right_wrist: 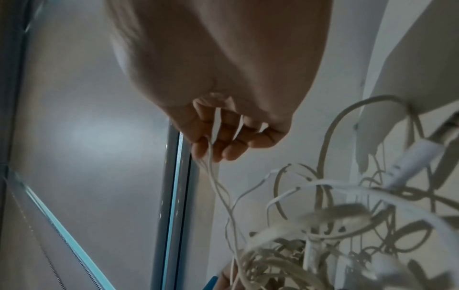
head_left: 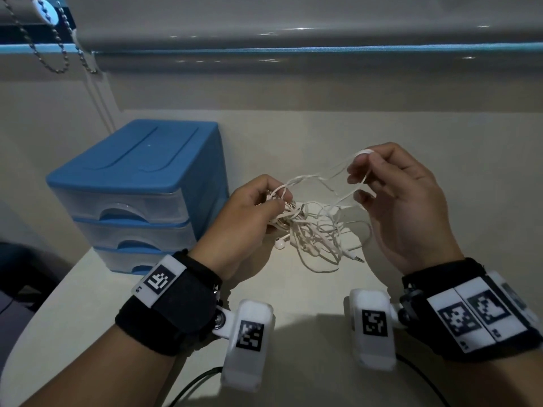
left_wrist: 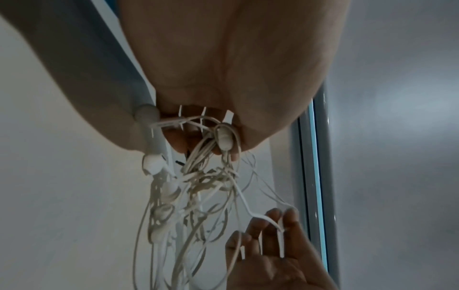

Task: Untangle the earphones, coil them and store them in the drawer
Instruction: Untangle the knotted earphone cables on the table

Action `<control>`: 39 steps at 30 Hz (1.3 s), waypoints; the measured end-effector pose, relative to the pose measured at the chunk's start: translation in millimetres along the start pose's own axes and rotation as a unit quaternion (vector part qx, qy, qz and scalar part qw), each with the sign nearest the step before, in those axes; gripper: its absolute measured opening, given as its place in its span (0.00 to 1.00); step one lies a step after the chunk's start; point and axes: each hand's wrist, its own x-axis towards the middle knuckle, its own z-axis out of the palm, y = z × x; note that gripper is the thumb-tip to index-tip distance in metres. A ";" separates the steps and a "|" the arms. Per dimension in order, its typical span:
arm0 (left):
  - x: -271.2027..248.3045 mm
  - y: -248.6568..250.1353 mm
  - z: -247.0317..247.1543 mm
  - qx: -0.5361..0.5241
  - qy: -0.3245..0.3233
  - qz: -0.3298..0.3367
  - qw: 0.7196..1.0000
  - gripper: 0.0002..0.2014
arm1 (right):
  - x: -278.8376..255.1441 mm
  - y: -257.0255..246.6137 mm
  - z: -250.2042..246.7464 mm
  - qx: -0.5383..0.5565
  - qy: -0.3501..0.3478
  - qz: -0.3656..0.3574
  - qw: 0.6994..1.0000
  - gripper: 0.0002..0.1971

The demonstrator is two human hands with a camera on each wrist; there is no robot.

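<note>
A tangled bunch of white earphones (head_left: 311,227) hangs between my hands above the pale desk (head_left: 293,133). My left hand (head_left: 258,210) grips the knotted part of the cord; in the left wrist view its fingers (left_wrist: 198,141) curl round the strands and the inline remote (left_wrist: 224,140). My right hand (head_left: 390,195) is raised to the right and pinches a loop of cord (head_left: 363,152) pulled out of the tangle, strands running between its fingers (right_wrist: 218,137). An earbud (head_left: 280,244) and the jack plug (head_left: 357,257) dangle below. The blue drawer unit (head_left: 138,189) stands at the left, its drawers closed.
The drawer unit has three translucent drawers stacked, against the left wall. A roller blind (head_left: 293,30) with a bead chain (head_left: 58,60) hangs behind the desk. Black cables (head_left: 194,383) run from the wrist cameras near the desk's front edge.
</note>
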 end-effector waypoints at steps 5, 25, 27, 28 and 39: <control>1.6 -0.8 1.8 -0.076 0.013 -0.010 0.997 0.06 | 4.4 2.0 -3.1 -0.111 0.058 0.020 0.992 0.11; 0.0 6.4 -2.0 -0.160 -0.004 0.038 0.986 0.28 | -7.2 7.8 2.9 -0.308 -0.174 0.052 0.934 0.06; -0.2 6.1 -0.8 -0.146 -0.021 0.047 0.988 0.29 | -8.0 9.4 3.7 -0.319 -0.184 0.060 0.928 0.07; -0.6 6.0 -0.4 -0.141 -0.026 0.050 0.988 0.29 | -8.1 9.6 3.6 -0.317 -0.186 0.065 0.928 0.08; 1.9 2.5 -2.7 -0.141 -0.031 0.056 0.988 0.27 | -9.0 -6.2 10.0 -0.090 -0.093 0.106 0.986 0.07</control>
